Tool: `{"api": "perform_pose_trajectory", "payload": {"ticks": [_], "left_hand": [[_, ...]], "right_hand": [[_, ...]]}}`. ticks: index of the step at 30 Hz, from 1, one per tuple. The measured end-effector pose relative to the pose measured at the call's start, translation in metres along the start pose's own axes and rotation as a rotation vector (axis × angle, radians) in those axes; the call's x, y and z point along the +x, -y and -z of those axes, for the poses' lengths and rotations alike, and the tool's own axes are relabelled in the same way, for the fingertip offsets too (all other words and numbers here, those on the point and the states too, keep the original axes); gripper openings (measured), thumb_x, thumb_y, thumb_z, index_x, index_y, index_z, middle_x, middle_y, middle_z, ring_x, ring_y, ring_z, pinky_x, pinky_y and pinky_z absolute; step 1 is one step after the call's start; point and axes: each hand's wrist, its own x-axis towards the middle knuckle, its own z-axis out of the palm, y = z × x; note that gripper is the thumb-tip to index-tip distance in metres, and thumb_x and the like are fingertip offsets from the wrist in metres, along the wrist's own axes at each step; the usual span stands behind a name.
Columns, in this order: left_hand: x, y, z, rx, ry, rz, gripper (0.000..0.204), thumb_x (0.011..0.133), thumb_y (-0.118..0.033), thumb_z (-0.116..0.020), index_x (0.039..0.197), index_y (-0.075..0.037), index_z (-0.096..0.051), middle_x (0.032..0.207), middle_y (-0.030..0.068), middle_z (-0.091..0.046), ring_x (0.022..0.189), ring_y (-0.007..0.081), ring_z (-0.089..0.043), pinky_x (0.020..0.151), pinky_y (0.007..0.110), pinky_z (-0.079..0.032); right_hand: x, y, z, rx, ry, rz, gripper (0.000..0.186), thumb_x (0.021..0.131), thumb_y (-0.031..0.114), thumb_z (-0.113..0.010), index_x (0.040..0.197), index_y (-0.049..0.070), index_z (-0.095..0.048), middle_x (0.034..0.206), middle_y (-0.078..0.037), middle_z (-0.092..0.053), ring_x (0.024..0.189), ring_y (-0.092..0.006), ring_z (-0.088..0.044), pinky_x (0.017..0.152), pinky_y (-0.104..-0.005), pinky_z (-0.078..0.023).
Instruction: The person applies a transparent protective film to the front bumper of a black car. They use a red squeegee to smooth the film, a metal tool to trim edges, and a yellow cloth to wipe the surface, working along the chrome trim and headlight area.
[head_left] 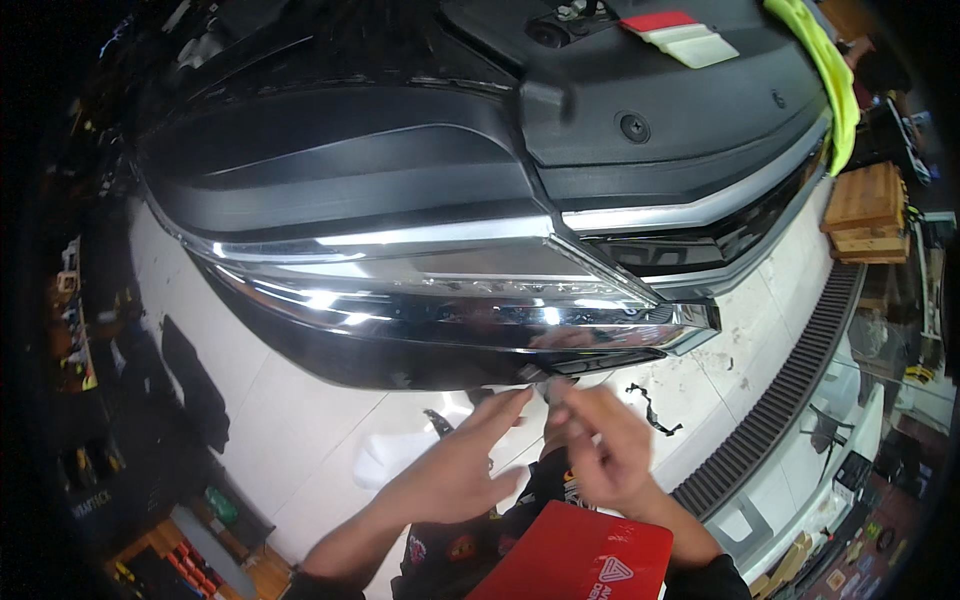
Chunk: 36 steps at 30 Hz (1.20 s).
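In front of me is the corner of a black car with a long clear headlight (440, 275) and a dark bumper (330, 352) below it. My right hand (608, 440) is closed, its thumb and fingers pinching a small greyish thing (552, 390), blurred, just under the bumper's lower edge. Close by on the left, my left hand (465, 450) has its fingers stretched out and thumb apart, fingertips near that small thing. Whether they touch it I cannot tell. A flat red panel (570, 560) lies over the front of my body, below my right hand.
A red-and-white squeegee (690, 40) rests on the engine cover, with a bright yellow-green cloth (840, 90) over the car's front. A twisted black strip (650, 408) and a white piece (385, 455) lie on the tiled floor. A wooden box (868, 213) and a dark ribbed strip (765, 415) are at right.
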Motion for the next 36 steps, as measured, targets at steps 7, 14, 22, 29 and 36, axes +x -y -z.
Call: {"api": "perform_pose_trajectory", "payload": {"ticks": [7, 14, 22, 29, 36], "left_hand": [[-0.009, 0.002, 0.013, -0.804, -0.15, -0.116, 0.058, 0.115, -0.041, -0.029, 0.128, 0.005, -0.063, 0.126, 0.0224, -0.069, 0.119, 0.0277, -0.066, 0.105, 0.04, -0.05], [-0.013, 0.02, 0.077, -0.605, -0.476, -0.6, 0.061, 0.114, -0.044, -0.029, 0.093, 0.004, -0.061, 0.079, 0.0208, -0.068, 0.053, 0.0179, -0.06, 0.059, 0.031, -0.055], [-0.001, 0.038, 0.096, -0.352, -0.554, -0.679, 0.065, 0.113, -0.047, -0.032, 0.093, 0.005, -0.066, 0.071, 0.0127, -0.067, 0.055, 0.0141, -0.061, 0.059, 0.027, -0.05], [-0.003, 0.031, 0.097, -0.229, -0.584, -0.597, 0.074, 0.109, -0.058, -0.036, 0.084, 0.003, -0.071, 0.068, 0.0097, -0.069, 0.054, 0.0156, -0.064, 0.057, 0.027, -0.051], [-0.003, 0.039, 0.094, -0.174, -0.603, -0.635, 0.068, 0.111, -0.053, -0.037, 0.087, 0.001, -0.071, 0.064, 0.005, -0.068, 0.054, 0.0144, -0.064, 0.059, 0.028, -0.051]], "right_hand": [[-0.015, 0.062, -0.042, -0.17, 0.187, -0.315, 0.064, 0.09, 0.01, -0.075, 0.148, 0.001, -0.049, 0.129, -0.022, -0.063, 0.116, -0.034, -0.065, 0.09, -0.0363, -0.055], [0.036, 0.135, -0.011, -0.143, 0.122, 0.419, 0.028, 0.084, 0.018, -0.08, 0.106, 0.003, -0.072, 0.109, -0.019, -0.072, 0.094, -0.0277, -0.072, 0.078, -0.0373, -0.058], [0.069, 0.051, 0.05, -1.141, -0.24, 0.677, 0.051, 0.061, 0.01, -0.087, 0.111, 0.01, -0.074, 0.115, -0.012, -0.072, 0.105, -0.0358, -0.07, 0.085, -0.044, -0.058], [0.078, 0.009, 0.06, -1.293, -0.276, 0.748, 0.06, 0.054, 0.012, -0.089, 0.112, 0.023, -0.076, 0.119, -0.006, -0.07, 0.109, -0.0297, -0.065, 0.087, -0.0445, -0.049], [0.086, 0.021, 0.044, -1.308, -0.262, 0.735, 0.064, 0.052, 0.013, -0.091, 0.113, 0.026, -0.077, 0.12, -0.005, -0.069, 0.109, -0.0281, -0.064, 0.086, -0.0424, -0.044]]}}
